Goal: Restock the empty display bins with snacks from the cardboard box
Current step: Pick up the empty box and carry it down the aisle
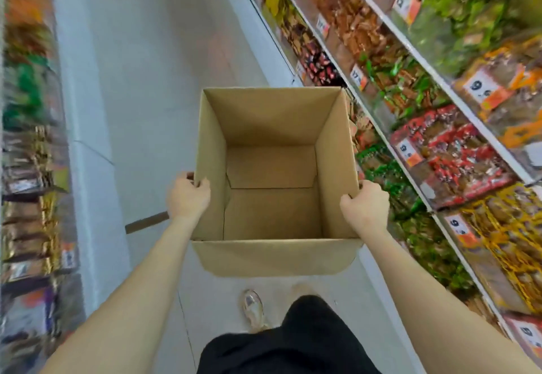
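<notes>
Gold and brown packets blur along the left shelf. The left grip is curled over the left wall of the cardboard box, held above the floor, bottom flaps bare. The right grip clamps its right wall. Filled display bins line the right shelving.

pale aisle floor under one shoe; right-hand shelves full of snack packets

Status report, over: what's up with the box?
Left hand, right hand grip box sides. Box held up, nothing inside. Right-side bins look full.
</notes>
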`<state>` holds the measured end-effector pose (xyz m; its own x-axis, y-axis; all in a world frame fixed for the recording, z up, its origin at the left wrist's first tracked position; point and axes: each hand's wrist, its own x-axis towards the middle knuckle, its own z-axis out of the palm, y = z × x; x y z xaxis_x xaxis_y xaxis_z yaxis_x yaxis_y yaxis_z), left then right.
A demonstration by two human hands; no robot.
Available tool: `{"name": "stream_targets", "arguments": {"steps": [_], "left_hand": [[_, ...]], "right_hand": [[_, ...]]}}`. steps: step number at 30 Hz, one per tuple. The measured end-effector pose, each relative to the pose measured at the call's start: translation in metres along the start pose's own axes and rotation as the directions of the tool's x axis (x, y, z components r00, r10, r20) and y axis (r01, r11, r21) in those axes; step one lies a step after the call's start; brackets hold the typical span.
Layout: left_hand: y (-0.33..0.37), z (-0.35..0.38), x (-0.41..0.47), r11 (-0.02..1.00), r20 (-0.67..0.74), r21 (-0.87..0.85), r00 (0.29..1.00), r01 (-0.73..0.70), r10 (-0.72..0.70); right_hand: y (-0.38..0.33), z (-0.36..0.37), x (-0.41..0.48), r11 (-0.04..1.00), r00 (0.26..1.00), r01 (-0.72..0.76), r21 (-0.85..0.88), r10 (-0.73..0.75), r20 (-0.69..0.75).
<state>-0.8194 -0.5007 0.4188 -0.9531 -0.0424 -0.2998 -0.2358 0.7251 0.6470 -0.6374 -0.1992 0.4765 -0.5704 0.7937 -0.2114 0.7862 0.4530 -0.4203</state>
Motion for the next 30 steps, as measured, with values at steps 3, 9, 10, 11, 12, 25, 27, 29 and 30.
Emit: {"name": "stream_targets", "arguments": {"steps": [3, 9, 10, 11, 12, 25, 27, 29, 30], "left_hand": [[0.008, -0.025, 0.057, 0.999, -0.041, -0.011, 0.998, 0.043, -0.043], [0.039, -0.057, 0.203, 0.993, -0.012, -0.104, 0.998, 0.054, -0.056], [0.047, -0.063, 0.229, 0.992, -0.014, -0.115, 0.998, 0.055, -0.057], [0.058, -0.069, 0.254, 0.991, -0.026, -0.117, 0.998, 0.058, -0.061], [0.066, -0.075, 0.277, 0.991, -0.039, -0.12, 0.997, 0.062, -0.068], [0.108, -0.183, 0.66, 0.983, -0.158, -0.127, 0.975, 0.135, -0.154], [0.113, -0.205, 0.731, 0.982, -0.143, -0.13, 0.978, 0.134, -0.152], [0.127, -0.226, 0.795, 0.983, -0.148, -0.107, 0.975, 0.15, -0.164], [0.136, -0.236, 0.825, 0.983, -0.144, -0.086, 0.974, 0.162, -0.173]], "right_hand": [[-0.072, 0.015, 0.046, 0.998, 0.998, 0.063, 0.005, -0.063, 0.026], [-0.207, 0.067, 0.165, 0.989, 0.985, 0.13, 0.071, -0.137, 0.108], [-0.232, 0.075, 0.187, 0.989, 0.982, 0.13, 0.073, -0.138, 0.125], [-0.257, 0.082, 0.209, 0.989, 0.979, 0.137, 0.062, -0.144, 0.145], [-0.281, 0.09, 0.231, 0.988, 0.975, 0.143, 0.063, -0.152, 0.165], [-0.648, 0.228, 0.464, 0.948, 0.919, 0.317, -0.018, -0.303, 0.251], [-0.708, 0.252, 0.496, 0.946, 0.918, 0.323, -0.032, -0.304, 0.254], [-0.762, 0.265, 0.521, 0.958, 0.931, 0.284, -0.032, -0.268, 0.249], [-0.786, 0.271, 0.535, 0.964, 0.936, 0.264, -0.025, -0.25, 0.246]]}}
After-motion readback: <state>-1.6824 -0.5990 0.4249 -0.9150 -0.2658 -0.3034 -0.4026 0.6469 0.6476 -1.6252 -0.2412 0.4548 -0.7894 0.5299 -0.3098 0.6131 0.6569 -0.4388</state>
